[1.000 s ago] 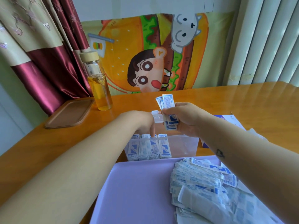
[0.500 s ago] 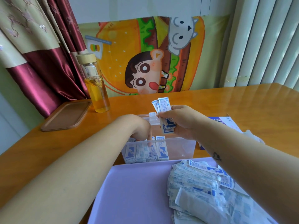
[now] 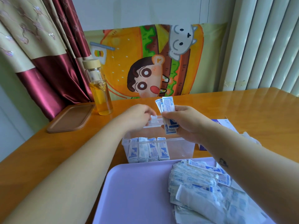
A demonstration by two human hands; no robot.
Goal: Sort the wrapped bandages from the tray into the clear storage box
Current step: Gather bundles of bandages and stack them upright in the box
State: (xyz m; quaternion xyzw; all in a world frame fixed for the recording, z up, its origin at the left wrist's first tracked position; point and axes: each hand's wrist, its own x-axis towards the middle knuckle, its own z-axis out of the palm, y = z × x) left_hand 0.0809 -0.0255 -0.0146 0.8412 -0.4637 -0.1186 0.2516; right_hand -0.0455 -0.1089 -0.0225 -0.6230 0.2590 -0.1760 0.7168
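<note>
The clear storage box (image 3: 179, 148) stands just beyond the lilac tray (image 3: 137, 191). Several wrapped bandages (image 3: 148, 150) stand upright in the box's left part. A loose pile of wrapped bandages (image 3: 200, 181) lies on the tray's right side. My right hand (image 3: 186, 122) holds a small bundle of wrapped bandages (image 3: 168, 104) upright over the box's far side. My left hand (image 3: 137, 117) is at the box's far rim, its curled fingers pinching the small white tab there.
A glass bottle of yellow liquid (image 3: 101, 94) and a brown lid (image 3: 71, 118) sit at the table's back left. A blue-and-white paper packet (image 3: 226, 123) and crumpled white wrapping (image 3: 250, 138) lie right of the box. A cartoon cloth (image 3: 153, 62) hangs behind.
My left hand rose from the bandages inside the box to the box's far rim. My right hand kept the bundle above the box.
</note>
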